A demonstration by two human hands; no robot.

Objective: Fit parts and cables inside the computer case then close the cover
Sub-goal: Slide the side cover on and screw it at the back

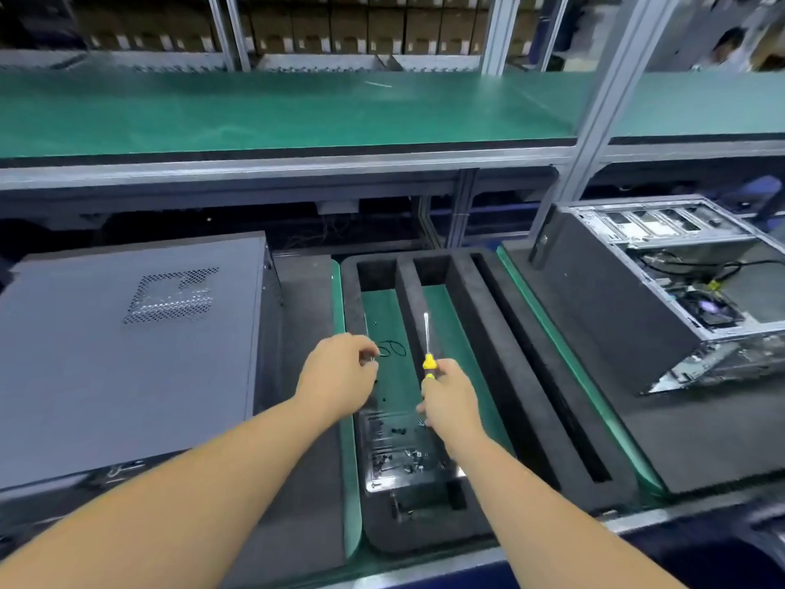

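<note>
A closed dark grey computer case point(127, 346) with a perforated vent lies on its side at the left. A second case point(679, 291), open with cables and a fan showing, rests tilted on a foam block at the right. My right hand point(450, 397) grips a yellow-handled screwdriver point(427, 342), its shaft pointing away from me. My left hand point(340, 376) hovers over the black foam tray point(467, 312), fingers curled and pinching something small and metallic, apparently a screw point(373, 358).
A clear plastic box point(399, 452) with several small screws sits in the tray near me. Thin black loops point(391, 348) lie on the tray's green floor. A green-topped shelf point(297, 112) spans the back, with an aluminium post point(594, 133) at the right.
</note>
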